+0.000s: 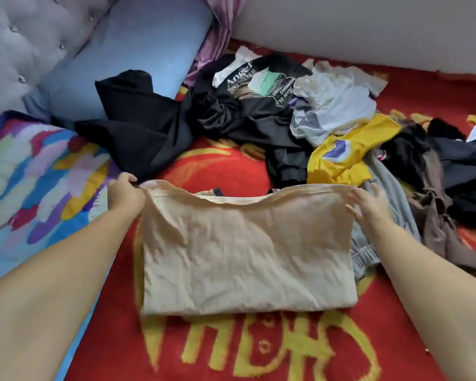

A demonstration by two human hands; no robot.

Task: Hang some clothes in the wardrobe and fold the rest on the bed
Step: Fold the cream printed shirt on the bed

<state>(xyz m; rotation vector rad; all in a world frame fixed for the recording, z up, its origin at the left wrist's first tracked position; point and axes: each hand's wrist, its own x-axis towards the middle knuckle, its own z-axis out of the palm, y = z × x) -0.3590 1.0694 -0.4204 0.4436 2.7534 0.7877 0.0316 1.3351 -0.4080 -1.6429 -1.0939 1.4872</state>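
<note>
Left hand [125, 195] pinches the beige top [245, 251], half folded; right hand [368, 206] lies flat on its edge. Pile [286, 111] behind still unsorted, nothing stacked yet.

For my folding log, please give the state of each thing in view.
Beige wrinkled cloth garment: folded flat.
Left hand: grip pinches its far corner.
Right hand: fingers straight, at its edge.
Yellow jersey shirt: crumpled, unfolded.
Black cloth garment: unfolded.

Two hands (left hand [125, 192], right hand [370, 204]), one beige garment [245, 248] laid flat, one yellow garment [346, 149], one blue pillow [138, 48], one multicoloured blanket [36, 171], one red bedspread [231, 347]
</note>
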